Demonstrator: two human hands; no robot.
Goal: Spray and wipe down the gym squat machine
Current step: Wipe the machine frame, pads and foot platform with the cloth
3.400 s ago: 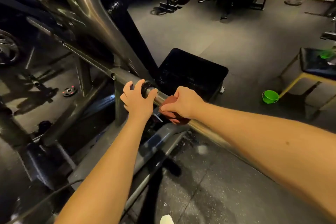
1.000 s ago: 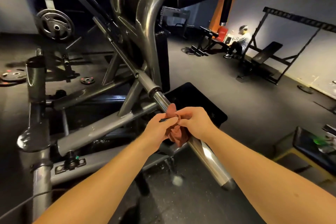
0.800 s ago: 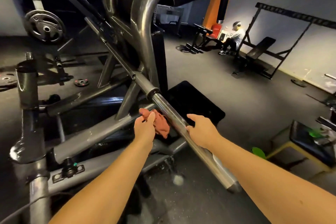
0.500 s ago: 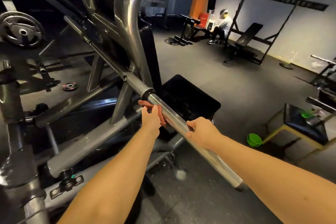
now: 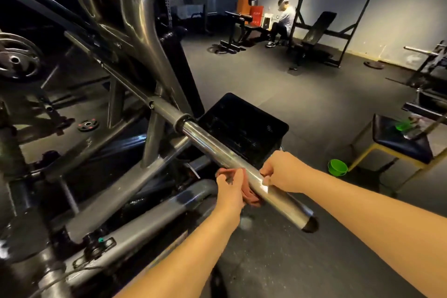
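Mid-wipe, I judge: my left hand (image 5: 231,186) pinches the red cloth (image 5: 250,198) against the chrome bar (image 5: 217,146) of the squat machine (image 5: 135,7), right hand (image 5: 283,172) fingers curled round the bar; the footplate (image 5: 244,123) likely remains.

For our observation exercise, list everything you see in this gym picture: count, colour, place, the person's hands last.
Chrome bar: one, silver, jutting from the machine toward the camera.
Cloth: one, reddish-brown, against the bar's left side.
Squat machine frame: one, grey steel, left half.
Platform: one, black, behind the bar.
Bucket: one, green, floor at right.
Stool: one, black seat, yellow legs, right edge.
Mounted weight plate: one, dark, far left.
Seated person: one, light top, far wall.
Left hand: one, holds the cloth against the bar.
Right hand: one, grips the bar.
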